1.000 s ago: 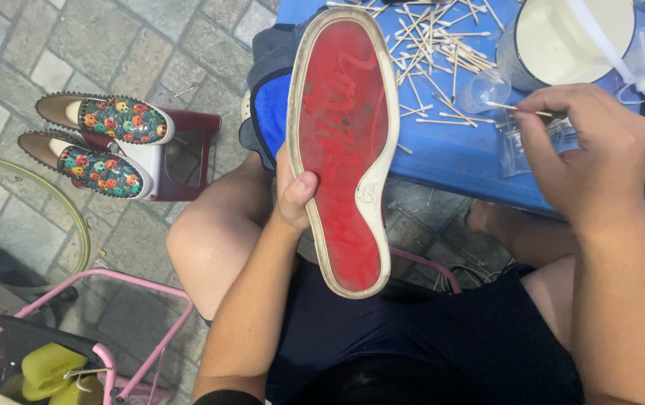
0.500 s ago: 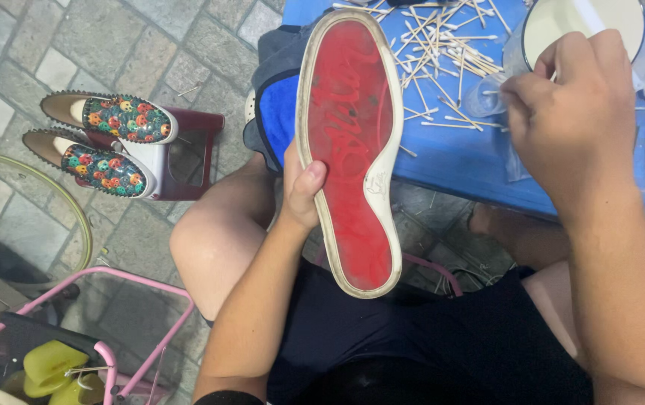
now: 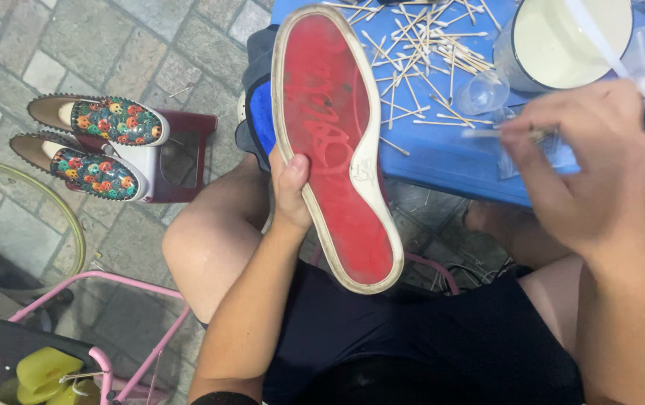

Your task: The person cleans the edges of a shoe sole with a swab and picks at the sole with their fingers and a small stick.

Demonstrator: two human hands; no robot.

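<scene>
A blue plastic worktop [image 3: 442,161] stands above the person's knees. Against its near left edge rises a long shoe with a worn red sole and off-white rubber rim [image 3: 334,142], sole facing up, toe towards the worktop. The left hand [image 3: 292,187] grips it at mid-length, thumb on the sole's left edge, the other fingers hidden behind. On the worktop, right of the shoe's toe, sits a round white-filled pot with a dark rim [image 3: 562,41]. The right hand [image 3: 589,161] hovers just below that pot, fingers pinched narrow on a thin stick [image 3: 487,133], blurred. Between shoe and pot lie scattered cotton swabs [image 3: 420,52]. Far left of the shoe, a pair of multicoloured patterned loafers [image 3: 97,146] rests on a dark red stool [image 3: 180,161].
</scene>
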